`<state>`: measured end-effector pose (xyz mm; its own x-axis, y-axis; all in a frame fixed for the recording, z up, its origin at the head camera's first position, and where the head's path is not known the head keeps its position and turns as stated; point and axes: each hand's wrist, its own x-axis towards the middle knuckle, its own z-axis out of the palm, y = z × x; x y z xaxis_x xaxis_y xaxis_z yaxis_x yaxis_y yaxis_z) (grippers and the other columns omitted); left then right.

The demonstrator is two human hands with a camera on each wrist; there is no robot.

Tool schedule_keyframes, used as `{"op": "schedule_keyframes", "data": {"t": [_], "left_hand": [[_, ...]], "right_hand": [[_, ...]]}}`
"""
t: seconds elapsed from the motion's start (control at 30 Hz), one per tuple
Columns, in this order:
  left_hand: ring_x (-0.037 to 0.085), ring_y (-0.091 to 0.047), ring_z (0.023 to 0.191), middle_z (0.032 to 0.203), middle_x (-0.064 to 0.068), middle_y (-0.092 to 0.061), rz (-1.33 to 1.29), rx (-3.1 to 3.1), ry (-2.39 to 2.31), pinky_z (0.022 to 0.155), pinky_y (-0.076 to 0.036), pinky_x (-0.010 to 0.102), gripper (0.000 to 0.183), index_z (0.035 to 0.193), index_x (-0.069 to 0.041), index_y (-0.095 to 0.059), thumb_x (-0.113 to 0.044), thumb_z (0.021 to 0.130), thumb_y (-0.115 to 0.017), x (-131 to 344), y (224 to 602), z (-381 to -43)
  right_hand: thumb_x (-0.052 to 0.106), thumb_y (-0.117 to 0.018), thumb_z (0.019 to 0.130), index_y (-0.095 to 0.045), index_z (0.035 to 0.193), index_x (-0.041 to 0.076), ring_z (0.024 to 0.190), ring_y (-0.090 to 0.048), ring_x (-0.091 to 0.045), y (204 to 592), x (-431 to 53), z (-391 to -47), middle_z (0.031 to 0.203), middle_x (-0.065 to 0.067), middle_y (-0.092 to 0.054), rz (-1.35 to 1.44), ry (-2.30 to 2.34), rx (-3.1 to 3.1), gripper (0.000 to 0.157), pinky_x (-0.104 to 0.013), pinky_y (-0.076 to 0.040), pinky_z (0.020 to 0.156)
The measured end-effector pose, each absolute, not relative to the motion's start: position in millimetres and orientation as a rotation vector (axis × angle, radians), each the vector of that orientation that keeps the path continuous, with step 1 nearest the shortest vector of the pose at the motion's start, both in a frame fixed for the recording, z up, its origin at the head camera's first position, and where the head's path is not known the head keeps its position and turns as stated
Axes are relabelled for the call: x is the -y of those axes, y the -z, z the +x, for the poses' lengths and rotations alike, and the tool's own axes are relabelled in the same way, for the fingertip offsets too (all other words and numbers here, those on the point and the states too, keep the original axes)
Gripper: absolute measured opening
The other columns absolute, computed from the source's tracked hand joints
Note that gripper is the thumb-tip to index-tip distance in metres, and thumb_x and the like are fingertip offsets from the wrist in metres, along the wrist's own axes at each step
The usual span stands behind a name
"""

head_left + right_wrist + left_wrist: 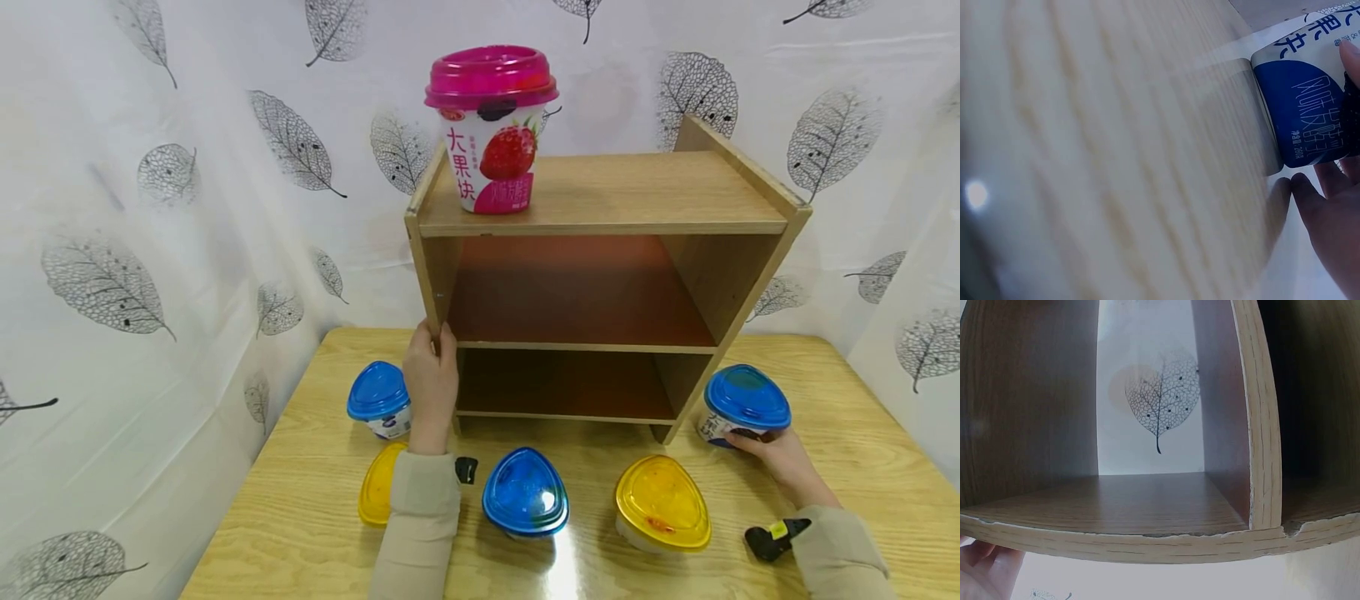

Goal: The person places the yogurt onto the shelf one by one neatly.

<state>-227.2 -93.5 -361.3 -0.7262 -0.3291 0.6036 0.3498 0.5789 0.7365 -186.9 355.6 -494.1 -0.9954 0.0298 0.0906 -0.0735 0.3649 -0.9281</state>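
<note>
My left hand [432, 375] grips the front edge of the left side panel of a small wooden shelf [585, 230]. In the left wrist view, my fingers [992, 565] appear at the panel's edge, beside the compartments. At the shelf's right, my right hand [787, 462] holds a blue-lidded yogurt cup [747, 398] around its body, close over the table. The right wrist view shows the cup's blue and white side [1307, 103] between thumb and fingers. A pink-lidded yogurt cup [491, 125] with a strawberry picture stands upright on the shelf's top, toward the left.
Another blue-lidded cup [378, 396] stands left of the shelf. In front are a yellow-lidded cup [378, 487] partly behind my left sleeve, a blue-lidded cup [525, 493] and a yellow-lidded cup [663, 504]. A leaf-patterned curtain [195, 250] hangs around the wooden table [300, 500].
</note>
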Motion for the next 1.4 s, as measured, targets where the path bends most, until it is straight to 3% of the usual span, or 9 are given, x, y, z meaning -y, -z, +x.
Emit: {"op": "schedule_keyframes", "data": {"t": [0.67, 0.9, 1.17, 1.4], "left_hand": [[0.026, -0.059, 0.083, 0.098, 0.016, -0.062, -0.006, 2.086, 1.198, 0.069, -0.050, 0.037, 0.031, 0.104, 0.004, -0.057, -0.022, 0.091, -0.046, 92.5, 358.0, -224.4], [0.026, -0.059, 0.079, 0.096, 0.015, -0.062, -0.009, 2.079, 1.187, 0.066, -0.051, 0.037, 0.030, 0.102, 0.003, -0.057, -0.022, 0.091, -0.046, 92.7, 359.3, -225.5], [0.026, -0.060, 0.078, 0.094, 0.016, -0.062, -0.014, 2.071, 1.196, 0.065, -0.051, 0.037, 0.029, 0.102, 0.004, -0.057, -0.022, 0.091, -0.047, 93.4, 359.1, -225.0], [0.025, -0.058, 0.077, 0.095, 0.015, -0.062, -0.021, 2.075, 1.231, 0.064, -0.051, 0.037, 0.028, 0.100, 0.003, -0.058, -0.021, 0.090, -0.048, 94.8, 356.9, -225.5]], "right_hand": [[0.007, -0.060, 0.083, -0.018, 0.139, 0.022, 0.099, -0.034, 0.006, 494.1, -356.2, -184.9, 0.115, 0.020, -0.035, 0.048, -1.756, 2.410, 0.072, -0.005, -0.031, 0.077], [0.013, -0.058, 0.085, -0.012, 0.141, 0.020, 0.105, -0.031, 0.004, 487.3, -352.6, -183.5, 0.124, 0.012, -0.032, 0.011, -1.633, 2.487, 0.073, -0.003, -0.029, 0.080], [0.009, -0.059, 0.084, -0.015, 0.141, 0.020, 0.104, -0.033, 0.005, 474.4, -349.6, -183.2, 0.120, 0.016, -0.034, 0.064, -1.613, 2.476, 0.073, -0.005, -0.034, 0.074], [0.007, -0.065, 0.079, -0.022, 0.139, 0.024, 0.104, -0.038, 0.001, 514.0, -383.1, -209.0, 0.123, 0.008, -0.039, 0.115, -1.606, 2.387, 0.076, -0.004, -0.035, 0.074]]}}
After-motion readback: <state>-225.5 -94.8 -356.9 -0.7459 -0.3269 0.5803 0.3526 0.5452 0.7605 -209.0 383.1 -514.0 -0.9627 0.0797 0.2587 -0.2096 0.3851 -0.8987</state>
